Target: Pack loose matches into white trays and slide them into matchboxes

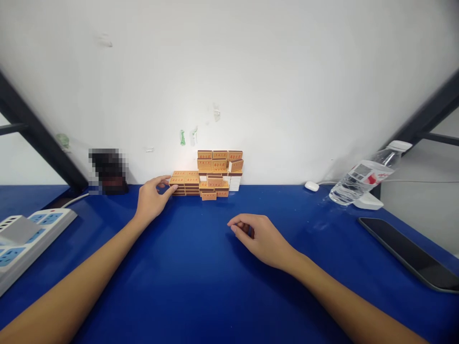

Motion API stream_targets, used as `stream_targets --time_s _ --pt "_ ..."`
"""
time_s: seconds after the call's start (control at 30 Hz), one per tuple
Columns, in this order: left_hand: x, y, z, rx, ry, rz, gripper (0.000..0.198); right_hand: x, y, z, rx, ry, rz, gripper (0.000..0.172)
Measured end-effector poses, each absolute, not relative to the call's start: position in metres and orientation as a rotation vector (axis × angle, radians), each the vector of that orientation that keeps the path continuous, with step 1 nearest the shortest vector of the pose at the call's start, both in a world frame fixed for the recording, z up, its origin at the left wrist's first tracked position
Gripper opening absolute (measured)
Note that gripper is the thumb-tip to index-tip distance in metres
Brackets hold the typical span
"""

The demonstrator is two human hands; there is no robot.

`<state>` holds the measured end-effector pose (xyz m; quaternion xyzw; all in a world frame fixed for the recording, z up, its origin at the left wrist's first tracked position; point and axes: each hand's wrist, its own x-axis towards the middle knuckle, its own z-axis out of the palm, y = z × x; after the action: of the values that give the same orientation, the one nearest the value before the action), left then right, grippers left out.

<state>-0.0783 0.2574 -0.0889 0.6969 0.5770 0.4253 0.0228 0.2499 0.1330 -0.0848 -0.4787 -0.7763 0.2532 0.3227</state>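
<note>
Several orange matchboxes stand against the wall at the back of the blue table. On the left they form a low, flat-topped block (184, 182); beside it on the right rises a taller, stepped stack (220, 165), with one box (235, 166) turned at an angle. My left hand (152, 197) is at the left end of the low block, thumb and fingers apart, fingertips at its left edge. In front of the taller stack, to its right, my right hand (260, 236) is over the table, its fingers curled and thumb near the index finger; no object shows in it.
At the left are a white power strip (43, 241) with a plug and a pixelated dark object (108, 171). On the right are a tilted water bottle (367, 176), a small white case (311, 186) and a black phone (409, 251).
</note>
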Motion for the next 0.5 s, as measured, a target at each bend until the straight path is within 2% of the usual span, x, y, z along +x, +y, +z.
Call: stream_targets --time_s 0.13,0.23,0.3,0.4,0.5 --pt "-0.075 0.245 -0.083 2.183 1.844 1.379 0.052 0.254 0.136 -0.086 -1.275 -2.062 0.642 0.019" --pt "-0.067 0.222 -0.078 2.367 1.819 1.425 0.040 0.258 0.140 -0.085 -1.309 -2.055 0.601 0.018" --pt "-0.056 0.203 -0.078 2.484 1.572 1.247 0.027 0.261 0.142 -0.084 -1.319 -2.058 0.585 0.018" --pt "-0.038 0.179 -0.081 2.621 1.239 0.799 0.040 0.264 0.143 -0.085 -1.340 -2.117 0.576 0.015" --pt "-0.026 0.166 -0.084 2.644 1.135 0.562 0.051 0.265 0.144 -0.089 -1.450 -2.213 0.425 0.018"
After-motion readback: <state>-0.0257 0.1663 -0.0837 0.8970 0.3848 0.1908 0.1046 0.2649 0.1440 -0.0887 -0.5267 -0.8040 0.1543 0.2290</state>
